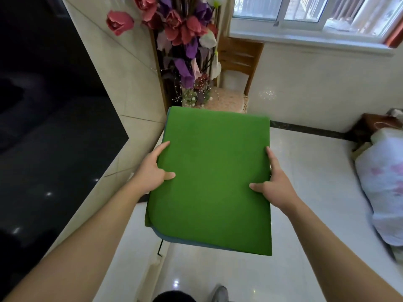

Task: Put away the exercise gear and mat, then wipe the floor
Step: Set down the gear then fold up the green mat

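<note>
A: What is the person carrying?

B: A folded green exercise mat (213, 177), with a blue-grey underside showing along its near edge. It is being held flat in the air above the white tiled floor (316, 171), touching nothing but the hands.

A: And how are the hands sitting?

B: They are well apart, one on each side edge. The left hand (152, 173) is gripping at the mat's nine o'clock and the right hand (272, 184) at its three o'clock. Each thumb is pressing on top; the other fingers are mostly going underneath, so their exact hold is hidden.

A: Which step is this, then?

B: It looks like the putting-away step. The mat is folded and lifted, and wiping the floor appears not yet begun. No other exercise gear is showing here.

A: Where is it heading?

B: That cannot be told for sure. A wooden chair (239, 57) is standing at twelve o'clock under the window, artificial flowers (185, 35) are rising at eleven o'clock, and a white plastic bag (381, 192) is lying at three o'clock.

A: What is the next move asking for?

B: Probably keeping both grips even so the folds are not sliding open, and setting the mat down flat clear of the flower stems.
</note>
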